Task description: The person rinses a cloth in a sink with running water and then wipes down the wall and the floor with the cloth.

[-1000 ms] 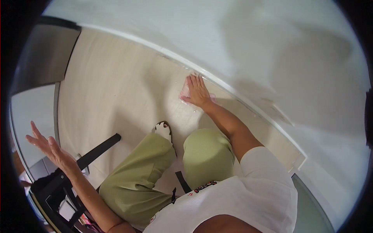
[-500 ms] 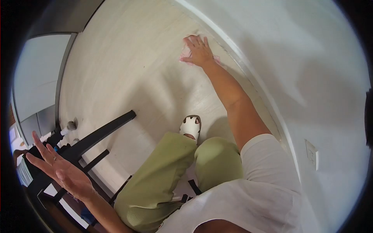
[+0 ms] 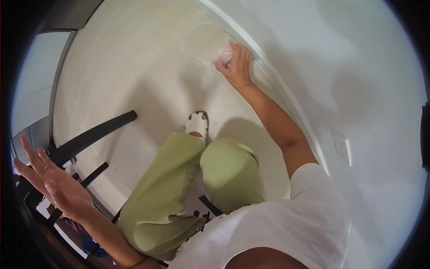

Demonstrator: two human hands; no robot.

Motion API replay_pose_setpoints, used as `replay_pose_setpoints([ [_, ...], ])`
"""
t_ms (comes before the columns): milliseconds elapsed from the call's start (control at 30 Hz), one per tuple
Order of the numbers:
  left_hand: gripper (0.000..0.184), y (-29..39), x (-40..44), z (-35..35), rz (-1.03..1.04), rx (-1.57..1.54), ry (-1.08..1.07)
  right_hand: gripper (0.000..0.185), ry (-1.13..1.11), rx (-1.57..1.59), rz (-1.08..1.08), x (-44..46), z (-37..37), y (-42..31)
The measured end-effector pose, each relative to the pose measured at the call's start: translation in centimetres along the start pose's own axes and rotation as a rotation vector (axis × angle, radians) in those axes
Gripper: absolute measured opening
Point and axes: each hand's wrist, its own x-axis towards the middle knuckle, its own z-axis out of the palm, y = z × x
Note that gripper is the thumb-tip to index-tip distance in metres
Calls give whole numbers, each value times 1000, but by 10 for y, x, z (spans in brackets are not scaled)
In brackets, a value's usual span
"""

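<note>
My right hand (image 3: pixel 239 67) is at the floor beside the baseboard, its fingers curled round a crumpled pale pink-white cloth (image 3: pixel 223 54). Whether it is fabric or paper I cannot make out. A faint whitish curved streak (image 3: pixel 182 42) marks the floor (image 3: pixel 148 58) just left of the cloth. Off to the lower left, my left hand (image 3: pixel 60 186) is raised with its fingers spread and nothing in it. Behind it stands a black chair base (image 3: pixel 96 136), its legs reaching out over the floor.
Along the right runs a white wall (image 3: pixel 358 89) with a baseboard (image 3: pixel 268 69) and a wall outlet (image 3: pixel 341 147). A grey-framed cabinet (image 3: pixel 38 71) stands at the left. My white shoe (image 3: pixel 197 123) rests on the floor below the cloth.
My right hand has gone from lying spread on the cloth to gripping it bunched up, slightly nearer the baseboard. A whitish streak now shows on the floor. The view has shifted; my left hand stays spread.
</note>
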Motion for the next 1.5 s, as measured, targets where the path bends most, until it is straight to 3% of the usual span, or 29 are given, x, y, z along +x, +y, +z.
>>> replay_pose_setpoints([
  [33,62,3,-3,-2,-28,26,21,49,225,80,-13,-11,-23,-9],
  [67,70,5,-3,-1,-50,48,46,49,223,56,-8,-30,-40,-6],
  [133,70,5,-6,-1,-40,-6,47,54,155,149,18,-86,-68,9],
  [267,71,-3,-15,-10,-115,-64,40,56,-353,-74,159,-200,-116,16],
  [400,73,3,-16,-9,-180,-113,9,67,-372,-85,149,-224,-121,30],
  [467,73,0,-20,-10,-180,-99,3,76,-442,-286,85,-207,-103,33],
  [600,72,-14,-28,-21,-217,-92,11,76,-511,-249,103,-184,-34,32],
  [700,67,-19,-32,-26,-230,-98,28,55,-609,-280,-181,-169,17,8],
  [733,60,-18,-31,-24,-239,-128,53,55,-611,-275,-187,-157,38,3],
  [800,69,-19,-31,-23,-282,-38,44,54,-573,-359,-447,-117,75,-13],
  [867,71,-23,-35,-22,-306,1,56,56,-455,-367,-492,-64,119,-27],
  [933,77,-27,-36,-23,-328,40,6,51,-455,-433,-451,-7,160,-39],
  [1000,83,-28,-34,-15,-378,26,4,58,-422,-503,-322,39,211,-30],
  [1133,90,-32,-28,-5,-412,81,6,70,-194,-496,199,97,212,3],
  [1267,89,-31,-22,-2,-394,85,-33,70,-137,-485,386,69,148,37],
  [1400,85,-18,-10,14,-281,36,-133,74,-191,-445,382,-33,75,61],
  [1500,71,-8,-1,29,-204,-26,-198,78,-299,-483,510,-128,-10,67],
])
